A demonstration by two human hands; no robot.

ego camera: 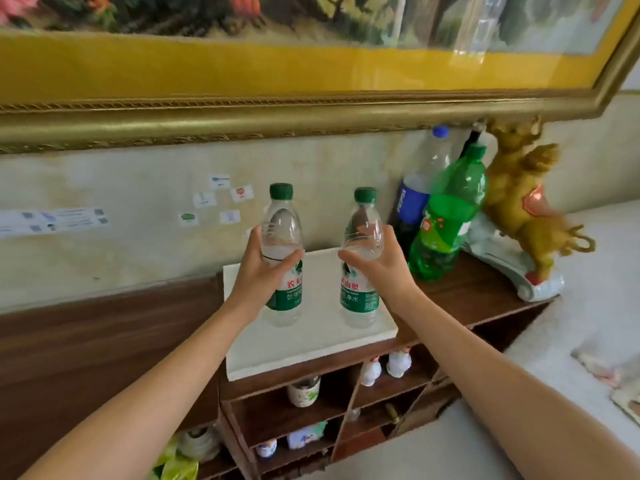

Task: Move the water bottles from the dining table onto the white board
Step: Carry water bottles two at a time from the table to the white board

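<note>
The left hand (261,271) wraps the left bottle (282,258) and the right hand (377,265) wraps the right bottle (362,261), each at mid-body, which keeps them upright. Both bottles are over the board (311,344), at about 11 and 1 o'clock of its middle. I cannot tell if their bottoms touch it.
</note>
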